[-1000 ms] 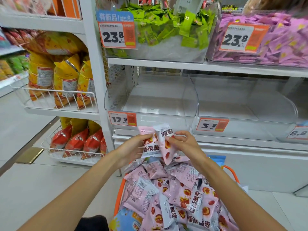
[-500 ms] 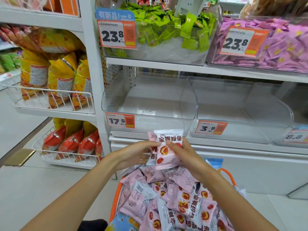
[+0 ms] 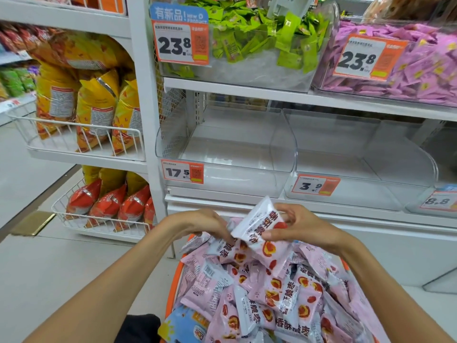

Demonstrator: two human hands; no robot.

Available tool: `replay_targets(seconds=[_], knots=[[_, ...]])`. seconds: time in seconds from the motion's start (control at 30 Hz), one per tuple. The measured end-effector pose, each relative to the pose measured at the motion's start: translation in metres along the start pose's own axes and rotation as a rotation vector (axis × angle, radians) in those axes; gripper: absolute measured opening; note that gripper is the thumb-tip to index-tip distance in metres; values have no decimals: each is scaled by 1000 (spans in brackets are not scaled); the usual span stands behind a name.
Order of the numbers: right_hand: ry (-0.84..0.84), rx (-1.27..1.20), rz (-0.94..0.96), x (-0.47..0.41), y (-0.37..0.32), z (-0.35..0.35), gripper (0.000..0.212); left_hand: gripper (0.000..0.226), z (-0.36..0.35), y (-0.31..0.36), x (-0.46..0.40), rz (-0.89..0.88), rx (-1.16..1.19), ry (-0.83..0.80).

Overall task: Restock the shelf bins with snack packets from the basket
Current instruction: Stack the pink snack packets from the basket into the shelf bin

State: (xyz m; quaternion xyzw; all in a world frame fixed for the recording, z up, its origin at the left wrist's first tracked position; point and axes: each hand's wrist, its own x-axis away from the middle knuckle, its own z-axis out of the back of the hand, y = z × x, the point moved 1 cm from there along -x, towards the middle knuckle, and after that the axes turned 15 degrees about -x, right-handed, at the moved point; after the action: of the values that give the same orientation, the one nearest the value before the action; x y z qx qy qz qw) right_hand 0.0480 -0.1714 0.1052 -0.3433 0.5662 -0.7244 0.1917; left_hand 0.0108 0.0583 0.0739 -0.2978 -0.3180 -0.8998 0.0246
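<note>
An orange basket [image 3: 174, 280] at the bottom centre is heaped with several pink and white snack packets [image 3: 277, 293]. My right hand [image 3: 300, 225] pinches one pink and white packet [image 3: 259, 231] above the heap, tilted. My left hand [image 3: 205, 225] grips another packet [image 3: 223, 248] beside it, fingers curled down into the pile. Straight ahead on the middle shelf stand two clear bins, the left one [image 3: 222, 174] tagged 17.5 and the right one [image 3: 346, 191] tagged 3.9, both holding nothing.
The upper shelf carries a bin of green packets [image 3: 247, 43] and a bin of pink packets [image 3: 408, 65]. Wire racks with yellow bags [image 3: 96, 107] and red bags [image 3: 108, 206] stand at the left. A blue packet [image 3: 183, 325] lies at the basket's front. Grey floor stretches left.
Both hands have dropped lower toward the heap. The packet in my right hand has tilted over, and my left hand has curled down onto another packet.
</note>
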Motion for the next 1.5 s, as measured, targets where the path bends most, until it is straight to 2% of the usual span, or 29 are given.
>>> replay_targets(seconds=[0.03,0.1,0.13,0.2,0.27,0.37,0.4,0.47,0.53,0.67,0.8,0.83,0.9,1.0,1.03,1.1,1.2,1.27,1.37,1.4,1.43,1.5], knots=[[6,70,20,-2,1,-6,41,15,-2,2,0,3,6,-11],[49,157,58,-8,4,-16,34,29,-5,3,-1,4,93,-25],[60,144,69,-10,5,-19,32,35,-6,2,-1,14,152,-27],[54,24,55,-12,6,-22,32,31,-7,2,2,10,272,-38],[81,-96,48,-15,6,-22,38,35,-4,-1,5,-31,431,-79],[202,-228,87,-22,7,-19,55,65,2,0,7,-99,695,-154],[231,-271,99,-24,7,-17,59,66,4,1,7,-126,707,-137],[248,-308,100,-23,1,-18,65,50,3,7,9,-181,637,-62],[192,-275,99,-19,-4,-23,58,34,4,13,12,-223,638,26],[139,-214,80,-14,-10,-37,26,45,13,16,18,-289,546,159],[227,-254,59,-13,-15,-40,32,54,10,19,18,-271,457,241],[268,-250,58,-13,-15,-40,35,56,8,21,17,-263,520,219],[361,-243,78,-15,-16,-42,43,44,2,23,19,-277,720,134],[535,-353,121,-18,-16,-41,72,36,-1,23,16,-346,869,51],[561,-394,134,-19,-16,-40,68,34,-1,23,15,-347,916,49],[553,-391,174,-17,-24,-39,44,32,0,24,13,-279,984,75],[521,-282,325,-13,-38,-20,27,29,2,18,10,-129,970,156],[337,-55,377,-5,-54,-2,23,26,6,12,13,-112,902,170],[-114,604,67,-2,-65,0,21,27,4,4,16,-59,600,112],[-200,784,-33,-5,-61,-5,24,31,1,4,17,-43,505,71],[-212,889,-84,-10,-53,-11,28,37,-2,4,18,-49,447,3],[-116,868,-72,-21,-35,-20,35,52,-8,8,17,-108,395,-147]])
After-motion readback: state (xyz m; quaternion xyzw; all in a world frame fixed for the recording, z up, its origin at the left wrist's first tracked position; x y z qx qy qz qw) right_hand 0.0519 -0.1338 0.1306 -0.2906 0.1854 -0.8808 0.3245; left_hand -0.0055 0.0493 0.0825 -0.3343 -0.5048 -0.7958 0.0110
